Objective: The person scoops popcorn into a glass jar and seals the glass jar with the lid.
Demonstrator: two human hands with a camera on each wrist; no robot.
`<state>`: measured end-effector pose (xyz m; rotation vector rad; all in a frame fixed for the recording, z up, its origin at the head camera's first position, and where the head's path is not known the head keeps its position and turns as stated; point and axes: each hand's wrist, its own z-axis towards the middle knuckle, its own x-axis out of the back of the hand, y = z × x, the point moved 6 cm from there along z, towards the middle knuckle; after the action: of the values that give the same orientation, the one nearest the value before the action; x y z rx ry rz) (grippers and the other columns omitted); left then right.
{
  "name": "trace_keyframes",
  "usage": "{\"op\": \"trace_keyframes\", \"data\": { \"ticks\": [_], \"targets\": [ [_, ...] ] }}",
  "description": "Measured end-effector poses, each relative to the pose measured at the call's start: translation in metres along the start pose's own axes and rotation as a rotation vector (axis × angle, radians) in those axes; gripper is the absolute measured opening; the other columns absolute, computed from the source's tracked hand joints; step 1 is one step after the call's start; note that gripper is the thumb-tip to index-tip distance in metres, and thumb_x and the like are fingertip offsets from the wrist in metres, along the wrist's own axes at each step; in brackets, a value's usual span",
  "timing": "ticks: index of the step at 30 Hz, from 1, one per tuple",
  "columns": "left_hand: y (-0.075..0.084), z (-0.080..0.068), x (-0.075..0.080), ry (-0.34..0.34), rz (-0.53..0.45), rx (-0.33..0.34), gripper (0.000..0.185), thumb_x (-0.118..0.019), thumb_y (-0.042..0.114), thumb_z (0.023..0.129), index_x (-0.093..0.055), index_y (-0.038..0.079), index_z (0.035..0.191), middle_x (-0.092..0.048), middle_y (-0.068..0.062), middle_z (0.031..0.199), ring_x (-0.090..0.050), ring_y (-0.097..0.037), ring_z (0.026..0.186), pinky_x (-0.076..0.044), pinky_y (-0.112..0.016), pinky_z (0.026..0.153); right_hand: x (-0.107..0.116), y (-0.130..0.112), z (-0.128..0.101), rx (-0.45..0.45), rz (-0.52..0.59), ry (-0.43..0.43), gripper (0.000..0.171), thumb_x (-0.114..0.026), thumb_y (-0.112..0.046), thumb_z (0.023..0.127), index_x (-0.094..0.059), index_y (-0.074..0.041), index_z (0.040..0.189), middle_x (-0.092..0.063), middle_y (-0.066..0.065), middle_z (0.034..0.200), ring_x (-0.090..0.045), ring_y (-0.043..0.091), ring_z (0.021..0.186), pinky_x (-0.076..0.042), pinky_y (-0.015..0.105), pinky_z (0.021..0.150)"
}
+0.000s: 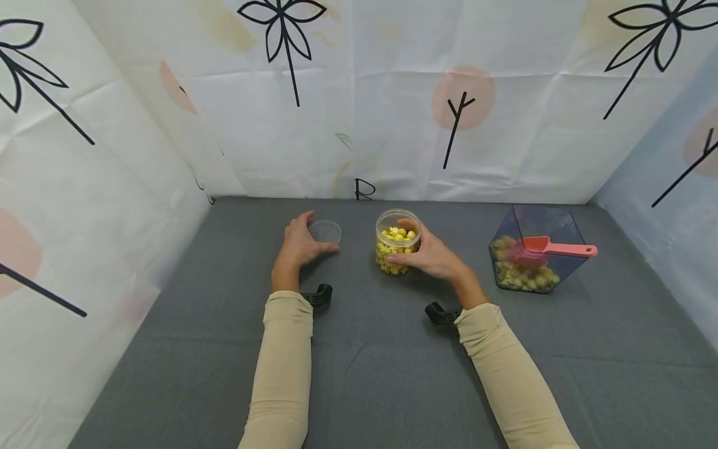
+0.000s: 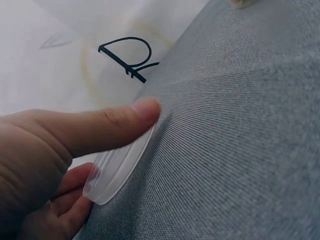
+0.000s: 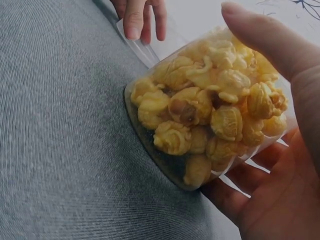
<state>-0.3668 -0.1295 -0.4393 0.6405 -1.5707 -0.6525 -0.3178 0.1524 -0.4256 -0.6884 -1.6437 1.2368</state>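
Note:
A clear round jar [image 1: 397, 252] filled with yellow popcorn stands upright and uncapped on the grey cloth. My right hand [image 1: 434, 254] holds it from the right, thumb at the front and fingers behind; the right wrist view shows the popcorn [image 3: 195, 110] through the wall. To the jar's left lies a clear plastic lid [image 1: 325, 232]. My left hand [image 1: 298, 246] spans this lid from its left side, the thumb along the near edge and fingers at the far edge. In the left wrist view the thumb covers part of the lid [image 2: 117, 167].
At the right stands a transparent bluish square container [image 1: 546, 224] partly filled with popcorn. A pink scoop [image 1: 561, 248] lies in it, its handle sticking out over the right rim. Patterned white fabric walls [image 1: 392, 156] bound the grey tabletop [image 1: 370, 374] at the back and sides.

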Motion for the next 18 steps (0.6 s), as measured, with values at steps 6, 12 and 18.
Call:
{"op": "trace_keyframes", "data": {
  "ticks": [6,12,18],
  "targets": [
    [0.003,0.002,0.002,0.012,0.013,-0.012,0.106,-0.088,0.032,0.081,-0.024,0.015,0.163,-0.038,-0.015,0.159,-0.028,-0.037,0.149,-0.036,-0.057,0.117,0.002,0.001,-0.001,-0.015,-0.030,-0.005,0.090,-0.079,-0.024,0.091,-0.022,-0.015,0.159,-0.056,0.021,0.132,-0.062,0.030,0.115,-0.052,0.035,0.090],
    [0.004,0.001,0.006,0.027,-0.049,-0.017,0.107,-0.088,0.029,0.080,-0.022,0.018,0.163,-0.038,-0.016,0.159,-0.038,-0.037,0.147,-0.039,-0.057,0.115,0.002,0.003,-0.001,-0.011,-0.058,-0.014,0.090,-0.078,-0.027,0.092,-0.020,-0.015,0.160,-0.056,0.021,0.131,-0.062,0.029,0.114,-0.051,0.036,0.090],
    [0.012,0.000,0.010,0.016,-0.184,-0.057,0.107,-0.088,0.027,0.080,-0.021,0.024,0.164,-0.038,-0.009,0.163,-0.040,-0.032,0.150,-0.045,-0.055,0.112,-0.001,0.004,0.000,-0.011,-0.040,-0.022,0.090,-0.077,-0.024,0.092,-0.019,-0.012,0.159,-0.055,0.022,0.131,-0.062,0.029,0.114,-0.052,0.035,0.090]
  ]
}}
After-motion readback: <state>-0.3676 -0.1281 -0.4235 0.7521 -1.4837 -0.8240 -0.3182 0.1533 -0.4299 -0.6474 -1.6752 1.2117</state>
